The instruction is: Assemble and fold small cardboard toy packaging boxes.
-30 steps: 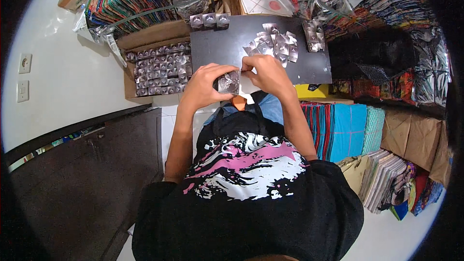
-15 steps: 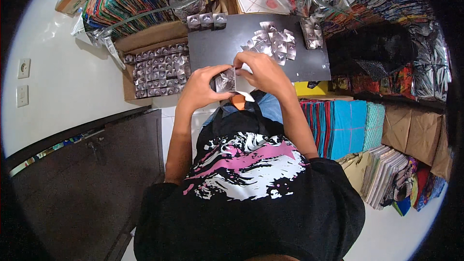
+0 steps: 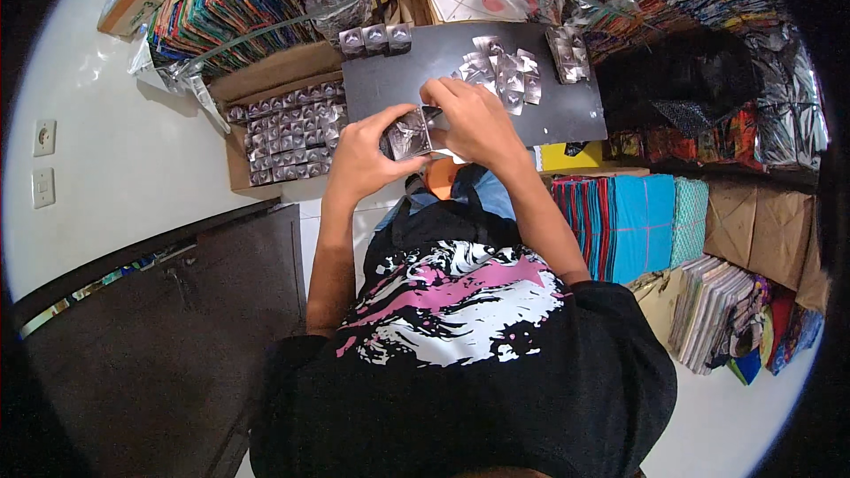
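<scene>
Left of the fingers, a cardboard box (image 3: pixel 288 128) holds rows of small silvery packets. The left hand (image 3: pixel 363 159) has its fingers clamped on one shiny foil packet (image 3: pixel 409 134), held just above the near edge of the black surface (image 3: pixel 567 115). The right hand (image 3: pixel 474 119) pinches the packet's top right corner, fingers together on it. It looks like the folding or sealing step; next would call for a steady pinch along that edge. Beyond the right fingers, loose foil pieces (image 3: pixel 500 71) lie scattered.
</scene>
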Demonstrator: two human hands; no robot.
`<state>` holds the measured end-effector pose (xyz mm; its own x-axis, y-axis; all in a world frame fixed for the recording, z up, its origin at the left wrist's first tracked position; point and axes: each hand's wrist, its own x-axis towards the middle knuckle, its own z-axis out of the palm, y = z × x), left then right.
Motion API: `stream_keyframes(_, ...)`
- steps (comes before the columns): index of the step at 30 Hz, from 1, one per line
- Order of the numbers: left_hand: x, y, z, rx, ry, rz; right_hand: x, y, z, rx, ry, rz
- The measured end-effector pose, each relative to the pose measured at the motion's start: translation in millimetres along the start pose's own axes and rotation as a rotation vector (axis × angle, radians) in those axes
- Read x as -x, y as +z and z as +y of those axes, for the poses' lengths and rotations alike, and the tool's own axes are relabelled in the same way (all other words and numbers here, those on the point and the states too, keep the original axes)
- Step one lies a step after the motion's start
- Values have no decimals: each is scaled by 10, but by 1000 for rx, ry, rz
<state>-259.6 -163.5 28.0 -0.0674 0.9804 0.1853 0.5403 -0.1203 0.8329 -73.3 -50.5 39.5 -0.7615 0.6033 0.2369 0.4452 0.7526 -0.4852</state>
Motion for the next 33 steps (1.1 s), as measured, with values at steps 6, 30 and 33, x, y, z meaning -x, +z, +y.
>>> stream_keyframes(6,0,-56,-27,-29,3,13,16,52,96,-33,-36,85)
stream_keyframes(30,-12,31,-100,-116,39,41,-11,-103,17,-95,69,-45)
stream_keyframes(33,-25,-63,-115,6,26,-3,-24,-186,158,-204,-16,-44)
